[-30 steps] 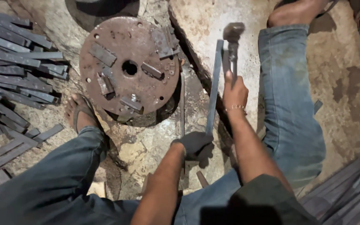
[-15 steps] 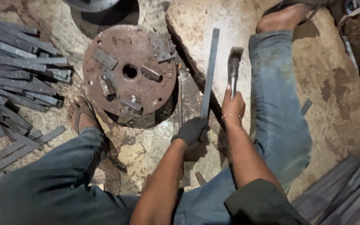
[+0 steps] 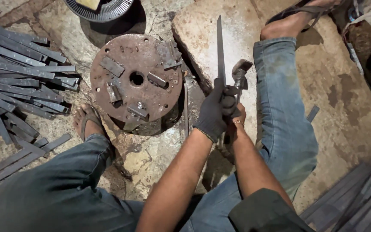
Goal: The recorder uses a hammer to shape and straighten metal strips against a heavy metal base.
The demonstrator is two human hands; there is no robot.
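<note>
A long flat steel strip point(image 3: 220, 51) was held upright-looking in the head view, its narrow end pointing away over a pale stone slab point(image 3: 198, 38). Its lower part was clasped by the left hand point(image 3: 214, 112), which was covered by a dark glove and closed tightly around the metal. Just beside and partly behind that glove, the right hand point(image 3: 238, 118) was seen bare, curled around the handle of a hammer point(image 3: 239, 73), whose head was raised next to the strip. The two hands were touching or nearly so.

To the left of the strip, a rusty round steel plate point(image 3: 136, 81) with a centre hole and small blocks fixed on it was laid on the cracked floor. A sandalled foot point(image 3: 86, 122) was planted near its lower edge. Heaps of similar flat strips point(image 3: 18, 81) were piled at the far left, and another bundle point(image 3: 357, 197) was stacked at the lower right. A round ribbed disc point(image 3: 104, 10) was partly shown at the top.
</note>
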